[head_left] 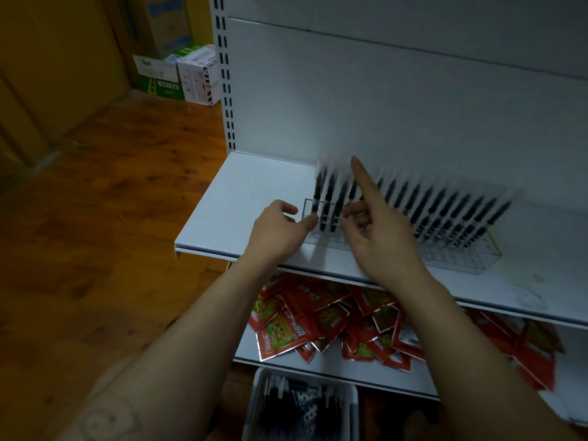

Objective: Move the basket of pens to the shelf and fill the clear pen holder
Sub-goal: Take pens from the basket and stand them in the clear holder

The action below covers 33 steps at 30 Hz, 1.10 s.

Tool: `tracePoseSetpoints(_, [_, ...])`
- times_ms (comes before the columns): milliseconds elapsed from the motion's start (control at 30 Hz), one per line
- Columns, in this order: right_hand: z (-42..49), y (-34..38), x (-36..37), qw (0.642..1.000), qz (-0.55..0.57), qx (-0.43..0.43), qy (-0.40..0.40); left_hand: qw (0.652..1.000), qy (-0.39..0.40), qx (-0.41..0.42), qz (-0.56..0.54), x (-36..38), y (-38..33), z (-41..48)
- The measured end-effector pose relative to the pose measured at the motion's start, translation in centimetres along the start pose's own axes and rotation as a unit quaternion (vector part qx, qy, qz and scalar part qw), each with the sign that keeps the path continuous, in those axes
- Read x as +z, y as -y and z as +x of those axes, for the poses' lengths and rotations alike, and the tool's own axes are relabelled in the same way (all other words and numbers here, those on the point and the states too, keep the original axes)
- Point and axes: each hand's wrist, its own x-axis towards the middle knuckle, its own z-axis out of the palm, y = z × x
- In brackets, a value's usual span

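Head view: clear plastic pen holder [471, 257] running left-right, left grip [280, 227] loose and empty, thumb at its end; right grip [381, 237] too blurry to call.

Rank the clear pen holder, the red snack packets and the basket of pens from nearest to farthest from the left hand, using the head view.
1. clear pen holder: on the upper shelf, with a fingertip of the left hand at its left end.
2. red snack packets: piled on the shelf below the hand.
3. basket of pens: lowest, at the picture's bottom edge.
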Motion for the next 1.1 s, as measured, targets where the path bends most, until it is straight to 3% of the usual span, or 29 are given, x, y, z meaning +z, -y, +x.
tracePoseSetpoints(267, [-4.2,1.0,-1.1,0.996,0.046,0.069,-0.018,0.999,-0.002,0.003,-0.033,-0.7,0.8,-6.1])
tracePoseSetpoints(533, [-10.5,-1.1,1.4,0.979,-0.001,0.136,0.149,0.998,0.035,-0.012,0.042,2.0,5.3,-11.6])
tracePoseSetpoints(767, [-17.5,-6.0,5.5,0.925,0.000,0.243,0.290,0.976,0.124,-0.090,0.153,5.2,14.6,-15.2])
tracePoseSetpoints(933, [-22.1,-10.2,8.9,0.874,0.015,0.320,0.367,0.938,0.202,-0.117,0.255,6.4,20.0,-15.4])
tracePoseSetpoints(1100, [-24.2,-13.5,11.5,0.842,0.035,0.387,0.374,0.939,0.211,-0.124,0.242,6.9,20.8,-13.5])
